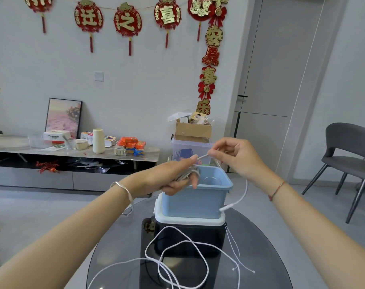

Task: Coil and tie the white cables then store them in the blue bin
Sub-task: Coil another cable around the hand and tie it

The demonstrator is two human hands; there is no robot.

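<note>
— What worried you?
— My left hand [175,180] gripped the coil [189,171] over the blue bin [198,200] while my right hand [238,155] pinched its tail. I judged the dangling plug [225,208] could snag the rim and loosen the loops.
— Count?
— One bin, one coil, seemingly two loose cables [167,227] on the table [261,247].

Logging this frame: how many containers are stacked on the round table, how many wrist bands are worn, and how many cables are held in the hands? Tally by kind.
Blue bin: 1
Black box: 1
Silver bangle: 1
Red wrist string: 1
White cable held by left hand and right hand: 1
Total: 5
</note>
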